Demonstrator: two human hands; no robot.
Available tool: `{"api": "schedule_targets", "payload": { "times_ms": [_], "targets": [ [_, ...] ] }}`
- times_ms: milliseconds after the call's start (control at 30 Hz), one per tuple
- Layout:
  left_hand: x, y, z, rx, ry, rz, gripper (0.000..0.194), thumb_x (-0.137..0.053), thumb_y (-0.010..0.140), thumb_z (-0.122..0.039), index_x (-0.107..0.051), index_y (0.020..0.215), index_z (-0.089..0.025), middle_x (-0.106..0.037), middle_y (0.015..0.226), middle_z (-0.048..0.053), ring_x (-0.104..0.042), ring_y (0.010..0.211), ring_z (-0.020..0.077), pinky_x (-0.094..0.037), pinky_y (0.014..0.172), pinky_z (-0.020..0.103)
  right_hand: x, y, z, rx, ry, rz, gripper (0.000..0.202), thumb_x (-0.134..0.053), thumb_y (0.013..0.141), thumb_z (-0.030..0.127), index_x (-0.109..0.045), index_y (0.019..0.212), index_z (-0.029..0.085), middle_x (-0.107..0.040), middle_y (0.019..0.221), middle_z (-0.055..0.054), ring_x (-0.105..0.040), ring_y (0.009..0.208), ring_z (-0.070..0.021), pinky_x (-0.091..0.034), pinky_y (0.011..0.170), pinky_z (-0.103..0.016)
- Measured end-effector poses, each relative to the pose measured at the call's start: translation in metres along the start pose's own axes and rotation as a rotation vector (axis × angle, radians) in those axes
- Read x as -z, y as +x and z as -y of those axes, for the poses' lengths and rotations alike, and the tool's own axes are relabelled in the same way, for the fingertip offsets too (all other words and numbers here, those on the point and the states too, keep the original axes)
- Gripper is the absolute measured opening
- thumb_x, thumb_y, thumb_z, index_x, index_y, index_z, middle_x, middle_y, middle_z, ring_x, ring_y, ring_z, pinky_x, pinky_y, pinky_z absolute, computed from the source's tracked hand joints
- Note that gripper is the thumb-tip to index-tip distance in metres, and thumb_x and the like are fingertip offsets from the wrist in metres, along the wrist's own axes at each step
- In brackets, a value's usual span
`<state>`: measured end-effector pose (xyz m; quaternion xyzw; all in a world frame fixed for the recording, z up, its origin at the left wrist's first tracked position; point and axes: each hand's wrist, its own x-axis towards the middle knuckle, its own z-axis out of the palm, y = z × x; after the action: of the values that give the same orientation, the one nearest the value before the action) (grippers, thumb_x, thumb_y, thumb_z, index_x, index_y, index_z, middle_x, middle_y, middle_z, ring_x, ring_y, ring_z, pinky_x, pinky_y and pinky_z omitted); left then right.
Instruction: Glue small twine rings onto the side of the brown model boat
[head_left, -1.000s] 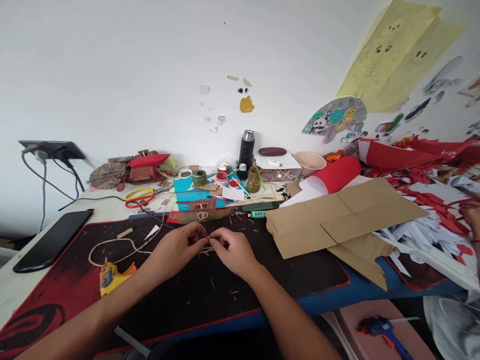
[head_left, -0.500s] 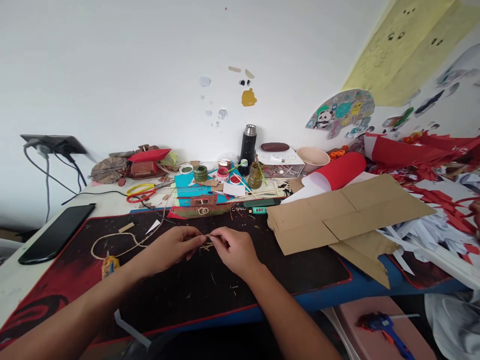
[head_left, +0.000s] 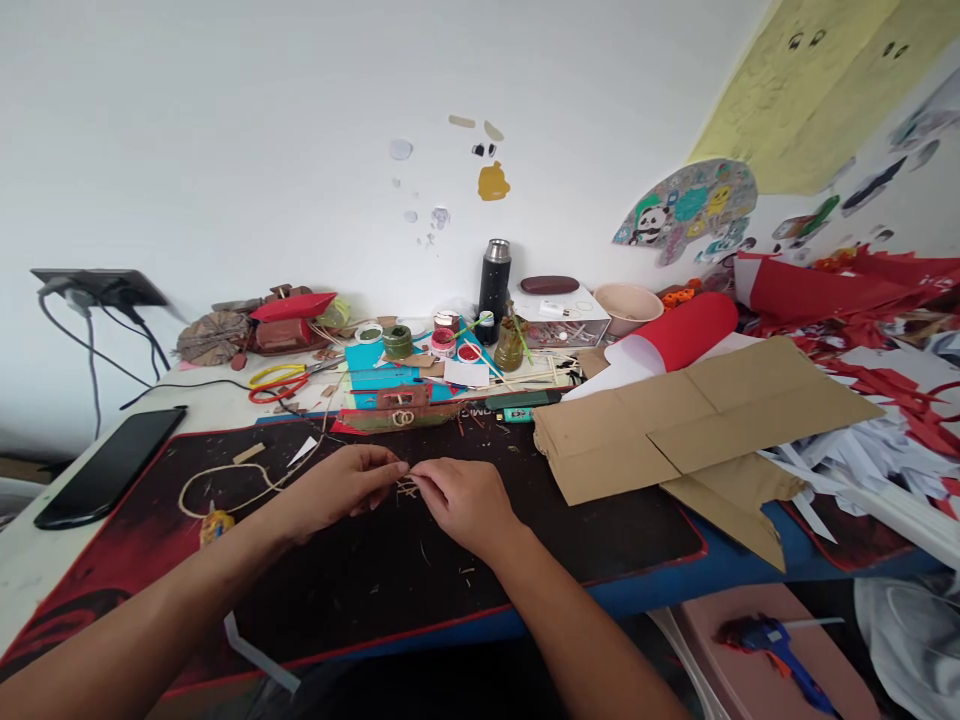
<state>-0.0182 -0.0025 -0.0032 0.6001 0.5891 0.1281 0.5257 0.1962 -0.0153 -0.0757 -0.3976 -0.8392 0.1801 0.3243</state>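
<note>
My left hand (head_left: 349, 490) and my right hand (head_left: 465, 500) meet fingertip to fingertip above the dark mat (head_left: 360, 590). Both are closed in a pinch, and what lies between the fingertips is too small to make out. Thin tan scraps (head_left: 406, 489) lie on the mat just below the fingertips. Beyond my hands sits a small green and red boat-like model (head_left: 405, 411) with pale rings on its side. A loop of tan string (head_left: 225, 467) curves on the mat left of my left hand, near a yellow glue-like tube (head_left: 216, 526).
Flattened cardboard (head_left: 705, 420) covers the mat's right side. Paint jars (head_left: 397, 343), orange-handled scissors (head_left: 279, 382) and a black flask (head_left: 494, 285) stand or lie along the back. A phone (head_left: 112, 465) is at the left. A blue glue gun (head_left: 787, 655) rests on a pink surface lower right.
The view has shifted slightly. My fingertips have drawn closer together, and the small tan piece that showed between them is now mostly hidden.
</note>
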Motion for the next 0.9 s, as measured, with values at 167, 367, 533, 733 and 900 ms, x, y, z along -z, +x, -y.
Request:
{"api": "schedule_targets", "payload": {
  "times_ms": [167, 367, 533, 733, 900],
  "targets": [
    [-0.002, -0.001, -0.004, 0.025, -0.094, 0.038, 0.063, -0.073, 0.070, -0.083, -0.067, 0.082, -0.022, -0.051, 0.061, -0.006, -0.040, 0.054, 0.0132, -0.028, 0.051, 0.027, 0.001, 0.000, 0.001, -0.016, 0.028, 0.010, 0.023, -0.057, 0.115, 0.030, -0.080, 0.117, 0.026, -0.088, 0.110, -0.006, -0.083, 0.095, -0.0228, -0.053, 0.082, -0.029],
    [-0.001, -0.002, -0.006, 0.025, -0.111, 0.006, 0.065, -0.075, 0.068, -0.083, -0.072, 0.087, -0.021, -0.050, 0.061, -0.006, -0.040, 0.054, 0.0134, -0.029, 0.051, 0.026, 0.002, 0.000, 0.002, -0.101, 0.221, -0.050, 0.016, -0.067, 0.109, 0.031, -0.080, 0.118, 0.028, -0.087, 0.106, -0.003, -0.080, 0.086, -0.0193, -0.053, 0.079, -0.027],
    [0.004, -0.006, -0.006, -0.024, -0.045, -0.103, 0.066, -0.071, 0.073, -0.083, -0.075, 0.093, -0.020, -0.054, 0.060, -0.005, -0.045, 0.053, 0.0146, -0.033, 0.051, 0.027, 0.005, 0.001, 0.003, -0.282, 0.338, -0.153, 0.019, -0.073, 0.103, 0.036, -0.084, 0.116, 0.027, -0.073, 0.076, 0.001, -0.066, 0.065, -0.0171, -0.047, 0.066, -0.027],
    [0.001, -0.013, -0.014, -0.161, 0.184, -0.168, 0.052, -0.060, 0.085, -0.072, -0.077, 0.094, -0.023, -0.069, 0.072, 0.000, -0.061, 0.066, 0.0210, -0.045, 0.063, 0.031, 0.005, 0.004, 0.004, -0.357, 0.473, -0.123, 0.017, -0.075, 0.100, 0.035, -0.084, 0.109, 0.024, -0.068, 0.071, 0.002, -0.062, 0.064, -0.0161, -0.043, 0.063, -0.026],
    [-0.003, -0.014, -0.020, -0.176, 0.238, -0.146, 0.051, -0.055, 0.089, -0.069, -0.077, 0.098, -0.024, -0.071, 0.075, 0.001, -0.063, 0.068, 0.0231, -0.047, 0.064, 0.033, 0.005, 0.005, 0.005, -0.385, 0.497, -0.115, 0.013, -0.074, 0.099, 0.032, -0.082, 0.098, 0.023, -0.066, 0.068, 0.003, -0.059, 0.062, -0.0153, -0.040, 0.061, -0.026]
  ]
}}
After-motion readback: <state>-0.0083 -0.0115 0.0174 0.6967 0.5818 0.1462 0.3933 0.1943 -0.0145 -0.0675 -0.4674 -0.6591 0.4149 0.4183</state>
